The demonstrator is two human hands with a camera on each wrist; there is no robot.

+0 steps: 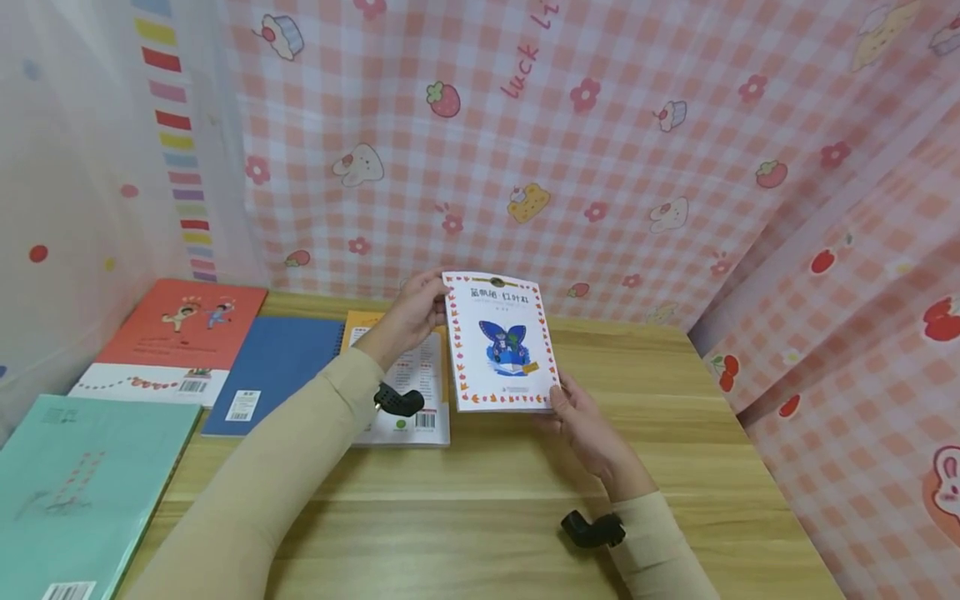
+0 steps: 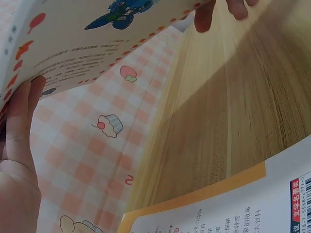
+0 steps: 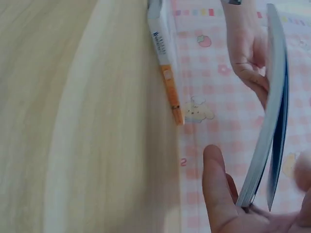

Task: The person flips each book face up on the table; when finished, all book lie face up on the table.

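Note:
A white paperback book (image 1: 501, 312) with a blue butterfly picture and a leaf border is held up over the table, front cover facing me. My left hand (image 1: 411, 317) pinches its upper left edge. At the lower right corner, my right hand (image 1: 592, 429) grips it with the thumb in front and fingers behind. From the right wrist view, the page block (image 3: 266, 131) shows edge-on between the fingers and thumb, and the cover (image 3: 279, 141) stands a little apart from it. The left wrist view shows the book's back (image 2: 82, 43) with printed text.
On the wooden table (image 1: 480, 517) lie a white and orange book (image 1: 375, 421) under the left forearm, a blue spiral notebook (image 1: 281, 367), a red and white book (image 1: 195, 321) and a mint-green book (image 1: 97, 483). A pink checked curtain (image 1: 480, 150) hangs behind the table.

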